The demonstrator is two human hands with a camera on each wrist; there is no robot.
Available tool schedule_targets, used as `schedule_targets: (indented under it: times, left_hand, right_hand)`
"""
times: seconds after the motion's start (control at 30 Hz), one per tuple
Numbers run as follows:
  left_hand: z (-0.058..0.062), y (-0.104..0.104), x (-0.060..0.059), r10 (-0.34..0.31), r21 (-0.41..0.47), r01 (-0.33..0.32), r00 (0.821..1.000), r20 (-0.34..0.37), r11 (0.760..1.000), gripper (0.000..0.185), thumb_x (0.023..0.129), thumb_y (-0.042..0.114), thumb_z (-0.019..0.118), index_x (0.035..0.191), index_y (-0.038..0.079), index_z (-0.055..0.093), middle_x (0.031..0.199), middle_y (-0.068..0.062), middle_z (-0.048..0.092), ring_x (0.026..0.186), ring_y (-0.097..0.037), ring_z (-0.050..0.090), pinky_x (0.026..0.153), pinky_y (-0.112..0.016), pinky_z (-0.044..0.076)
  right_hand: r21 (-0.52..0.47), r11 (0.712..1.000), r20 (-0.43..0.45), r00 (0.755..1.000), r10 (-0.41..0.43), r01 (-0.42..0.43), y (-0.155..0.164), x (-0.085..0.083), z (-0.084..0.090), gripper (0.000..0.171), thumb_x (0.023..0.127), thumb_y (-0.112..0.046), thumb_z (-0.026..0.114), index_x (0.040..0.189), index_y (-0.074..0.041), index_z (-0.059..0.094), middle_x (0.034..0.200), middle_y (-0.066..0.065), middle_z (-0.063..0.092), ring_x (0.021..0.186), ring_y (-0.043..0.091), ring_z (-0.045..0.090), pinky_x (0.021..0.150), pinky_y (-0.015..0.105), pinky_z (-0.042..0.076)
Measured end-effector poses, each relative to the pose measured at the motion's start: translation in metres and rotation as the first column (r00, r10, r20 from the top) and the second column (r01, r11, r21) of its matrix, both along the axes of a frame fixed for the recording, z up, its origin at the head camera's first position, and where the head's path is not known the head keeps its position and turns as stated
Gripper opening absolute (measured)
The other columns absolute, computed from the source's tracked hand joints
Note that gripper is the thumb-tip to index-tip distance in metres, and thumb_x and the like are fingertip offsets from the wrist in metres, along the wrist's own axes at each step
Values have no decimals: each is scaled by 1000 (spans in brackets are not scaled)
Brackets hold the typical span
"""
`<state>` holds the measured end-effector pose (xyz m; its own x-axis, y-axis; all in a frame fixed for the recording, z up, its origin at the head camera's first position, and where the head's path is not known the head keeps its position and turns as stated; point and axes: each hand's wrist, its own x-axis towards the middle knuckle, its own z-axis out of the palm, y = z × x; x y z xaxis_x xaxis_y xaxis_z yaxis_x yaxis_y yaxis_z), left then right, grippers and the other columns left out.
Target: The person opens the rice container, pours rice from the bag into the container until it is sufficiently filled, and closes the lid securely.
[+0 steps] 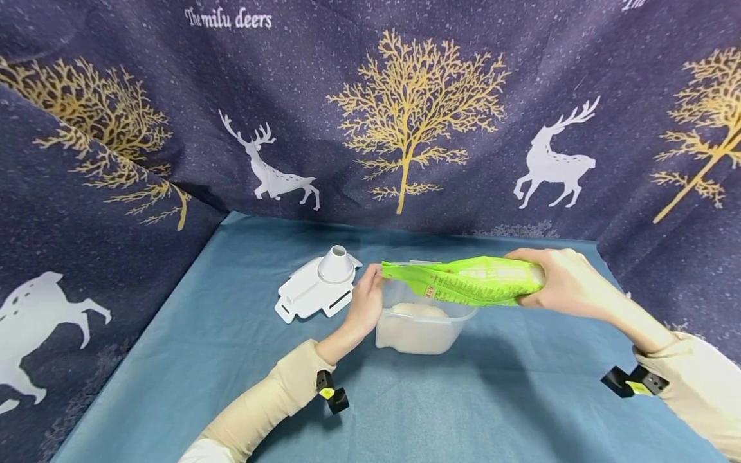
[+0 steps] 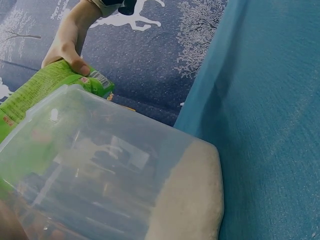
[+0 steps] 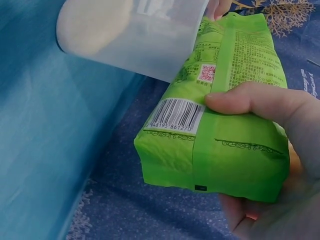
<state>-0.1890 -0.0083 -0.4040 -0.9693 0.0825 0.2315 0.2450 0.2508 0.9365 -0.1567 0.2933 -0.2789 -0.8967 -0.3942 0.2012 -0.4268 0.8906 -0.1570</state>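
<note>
A clear plastic container (image 1: 421,334) stands on the blue cloth with a heap of white rice (image 2: 192,192) in it. Across its top lies a green rice bag (image 1: 475,280), nearly level, its narrow end over the container's left side. My right hand (image 1: 564,283) grips the bag's broad base, thumb on the printed back near the barcode (image 3: 176,115). At the container's left rim, my left hand (image 1: 366,301) pinches the bag's narrow end with its fingertips. Part of the container's opening is hidden under the bag.
To the left of the container, a white lid (image 1: 301,292) lies on the blue cloth (image 1: 405,405), with a white funnel (image 1: 336,265) standing on it. Behind the cloth hangs a dark blue curtain (image 1: 324,128) printed with deer and trees.
</note>
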Motion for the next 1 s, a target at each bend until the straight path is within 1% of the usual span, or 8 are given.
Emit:
schedule_targets:
  times: [0.07,0.2,0.27,0.47,0.63,0.87,1.0]
  left_hand:
    - [0,0,0,0,1,0,1000,1,1000,30,104,24,36,106,3,57,108,-21,67,104,-36,63,90,-49,46]
    - [1,1,1,0,1,0,1000,-1,1000,28,104,20,35,107,2,57,109,-19,68,112,-34,62,94,-51,46]
    - [1,1,1,-1,4,1,1000,0,1000,28,104,19,35,107,2,57,109,-20,68,112,-35,62,93,-51,46]
    - [1,1,1,-7,13,7,1000,-6,1000,28,104,17,35,110,1,57,110,-21,68,111,-36,64,98,-51,45]
    - [0,2,-1,-4,18,4,1000,-5,1000,26,103,16,36,107,0,56,110,-21,67,110,-36,63,96,-51,46]
    - [1,1,-1,-4,13,4,1000,-17,1000,24,104,16,35,100,0,53,108,-22,66,108,-37,63,93,-50,47]
    - [0,2,-1,-4,19,4,1000,-6,1000,24,103,14,35,104,0,55,109,-22,66,107,-37,62,92,-50,47]
  right_hand:
    - [-2,1000,-1,1000,5,-5,0,0,0,60,54,-15,86,111,-18,68,84,-3,67,67,12,51,60,31,40]
    - [-10,1000,-10,1000,14,-14,2,0,-2,61,53,-14,86,111,-18,68,85,-2,67,68,12,52,60,31,41]
    - [-13,1000,-15,1000,16,-16,2,0,-2,61,53,-14,86,111,-18,68,85,-2,68,68,12,52,60,31,41]
    - [-20,1000,-27,999,23,-24,2,0,-3,61,53,-13,85,112,-17,68,87,-1,68,68,13,52,60,30,40]
    - [-36,999,-22,1000,21,-21,4,0,-3,62,54,-13,86,113,-19,67,88,-1,68,68,12,51,60,29,40]
    - [-88,996,-38,999,30,-34,8,-1,-7,65,54,-13,89,113,-26,65,90,-4,66,68,9,50,58,25,39]
    - [-143,989,-40,999,28,-34,13,-1,-11,68,54,-11,89,114,-28,62,89,-6,66,65,6,49,56,23,38]
